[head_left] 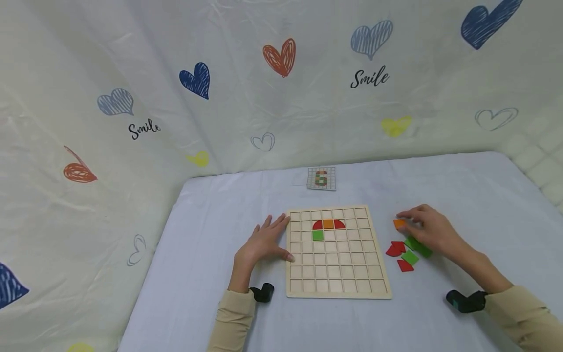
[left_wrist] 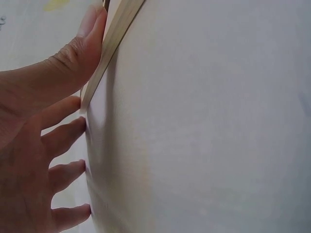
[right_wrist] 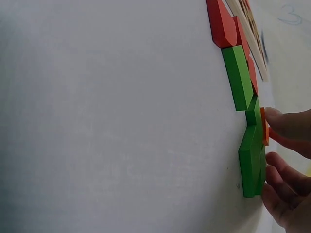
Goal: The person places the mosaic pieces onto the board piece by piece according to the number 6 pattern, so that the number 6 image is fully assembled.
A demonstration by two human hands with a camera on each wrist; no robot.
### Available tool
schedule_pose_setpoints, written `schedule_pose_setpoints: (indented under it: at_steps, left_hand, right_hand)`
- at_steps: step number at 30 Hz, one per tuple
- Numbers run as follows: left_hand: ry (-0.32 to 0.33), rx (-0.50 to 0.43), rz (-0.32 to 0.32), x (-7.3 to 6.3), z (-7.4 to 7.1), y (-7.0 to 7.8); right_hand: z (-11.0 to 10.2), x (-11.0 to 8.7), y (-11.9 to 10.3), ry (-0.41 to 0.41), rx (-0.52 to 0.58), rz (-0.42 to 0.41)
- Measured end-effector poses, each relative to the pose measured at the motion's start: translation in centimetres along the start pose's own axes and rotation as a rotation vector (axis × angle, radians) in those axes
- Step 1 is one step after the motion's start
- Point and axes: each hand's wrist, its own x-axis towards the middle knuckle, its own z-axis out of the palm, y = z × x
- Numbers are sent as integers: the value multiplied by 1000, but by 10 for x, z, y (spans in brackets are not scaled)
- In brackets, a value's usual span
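Our left hand (head_left: 264, 242) spreads wide, thumb and index finger at the left edge of the wooden board (head_left: 333, 272). Right of the board, our right hand (head_left: 428, 230) pinches an orange piece (head_left: 398, 224) near loose green pieces (head_left: 410, 257) and loose red pieces (head_left: 405, 266). On the board we have an orange square (head_left: 328, 224) between two red corners (head_left: 339, 224), with a green square (head_left: 318, 235); beyond it lies a card (head_left: 321, 178).

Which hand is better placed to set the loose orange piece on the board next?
Likely the right hand: its fingers pinch the loose orange piece. The left hand touches the left edge of the board, away from that piece.
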Motion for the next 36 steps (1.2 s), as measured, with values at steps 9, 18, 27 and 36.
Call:
schedule_pose_setpoints:
  at_steps: [9,18,27,36]
  left_hand:
    - [-2,-3,5,-3,-1,1]
    - [1,0,2,-4,-1,2]
    - [4,0,8,-3,0,3]
    - [7,2,0,-3,-1,3]
  right_hand:
    - [3,4,-5,10,6,1]
    - [9,2,-9,47,32,-89]
    - [10,-1,-11,142,64,-179]
    - [12,3,-22,33,138,-116]
